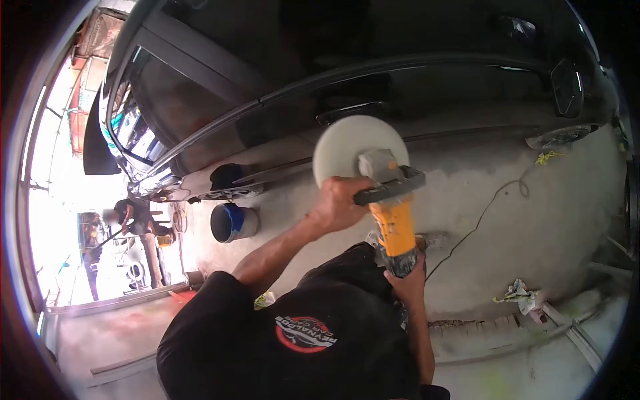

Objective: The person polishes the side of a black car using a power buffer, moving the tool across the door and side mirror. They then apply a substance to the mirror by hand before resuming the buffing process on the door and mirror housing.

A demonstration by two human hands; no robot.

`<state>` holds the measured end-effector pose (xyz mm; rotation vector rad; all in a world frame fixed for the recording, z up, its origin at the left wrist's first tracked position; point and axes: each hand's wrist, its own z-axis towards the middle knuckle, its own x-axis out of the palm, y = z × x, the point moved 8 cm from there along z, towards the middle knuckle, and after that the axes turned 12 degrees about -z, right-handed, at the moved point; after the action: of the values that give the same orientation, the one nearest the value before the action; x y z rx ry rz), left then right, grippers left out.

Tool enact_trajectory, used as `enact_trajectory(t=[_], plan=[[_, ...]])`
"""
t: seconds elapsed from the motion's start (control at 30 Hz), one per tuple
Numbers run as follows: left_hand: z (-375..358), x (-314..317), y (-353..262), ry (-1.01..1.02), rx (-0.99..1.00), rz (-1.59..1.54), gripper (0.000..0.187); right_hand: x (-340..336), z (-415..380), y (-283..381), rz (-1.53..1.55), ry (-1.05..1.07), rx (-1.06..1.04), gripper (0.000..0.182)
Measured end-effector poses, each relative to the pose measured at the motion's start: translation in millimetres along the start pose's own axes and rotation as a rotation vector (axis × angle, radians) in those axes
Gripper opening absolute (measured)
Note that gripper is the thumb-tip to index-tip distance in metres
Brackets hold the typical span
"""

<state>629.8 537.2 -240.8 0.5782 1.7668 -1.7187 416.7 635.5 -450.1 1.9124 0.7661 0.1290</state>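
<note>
A yellow and black car polisher is held in front of my body, with its round white pad facing the side of a dark car. The pad overlaps the door in this view, just below a door handle. My left hand is closed around the black front grip of the polisher. Lower down, my right hand wraps round the dark rear end of the tool body.
A dark bucket with something blue at its rim stands on the concrete floor to my left. A cord runs across the floor at right. Crumpled wrappers lie near a metal frame. A person is in the bright opening at far left.
</note>
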Motion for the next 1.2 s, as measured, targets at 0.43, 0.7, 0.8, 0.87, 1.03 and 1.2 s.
enact_trajectory(t=[0.43, 0.7, 0.8, 0.87, 1.03, 1.2], plan=[[-30.8, -14.7, 64.8, -0.134, -0.039, 0.020, 0.018, 35.8, 20.1, -11.7, -0.049, -0.063, -0.193, 0.089], [-10.6, -7.9, 48.2, -0.141, 0.092, -0.104, 0.018, 21.7, 18.7, -8.3, -0.062, -0.136, -0.146, 0.091], [22.9, 17.9, 34.9, -0.119, 0.123, -0.090, 0.018, -17.9, 34.2, -6.8, -0.080, -0.180, -0.136, 0.092], [34.5, 37.0, 32.9, -0.099, 0.160, -0.094, 0.018, -29.8, 38.8, -21.0, -0.103, -0.199, -0.134, 0.092], [24.2, 18.3, 47.1, -0.150, 0.186, -0.143, 0.019, -25.9, 35.3, 5.3, -0.124, -0.169, -0.137, 0.090], [-13.3, -43.8, 80.6, -0.160, 0.041, -0.145, 0.024, 29.8, 30.9, 25.9, -0.128, -0.089, -0.171, 0.092]])
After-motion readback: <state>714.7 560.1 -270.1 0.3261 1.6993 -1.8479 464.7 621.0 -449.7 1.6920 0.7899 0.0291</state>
